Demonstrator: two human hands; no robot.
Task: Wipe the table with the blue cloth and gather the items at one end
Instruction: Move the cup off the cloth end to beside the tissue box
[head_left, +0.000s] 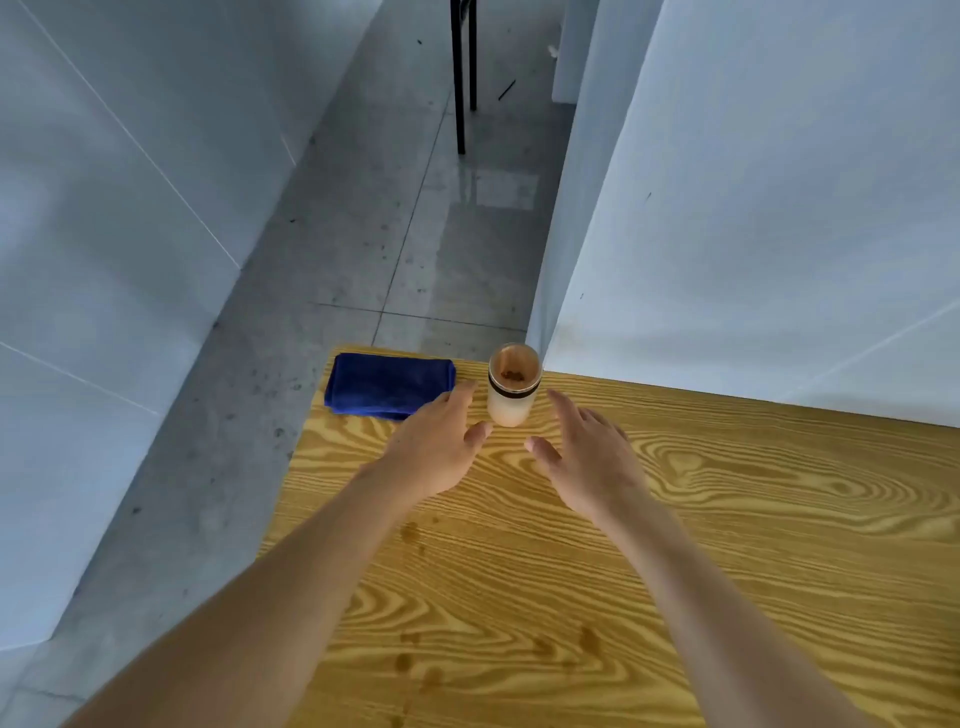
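Observation:
A folded blue cloth lies at the far left corner of the wooden table. Just right of it stands a frosted cup with a dark band near its rim and some brown bits inside. My left hand hovers with straight fingers just in front of the cloth's right end, left of the cup. My right hand is spread to the cup's right and a little nearer to me. Neither hand holds anything, and the cup stands between them untouched.
Brown drip stains mark the tabletop nearer to me, between my forearms. A white wall rises along the table's far right edge. Grey tiled floor drops away to the left and beyond, where black chair legs stand.

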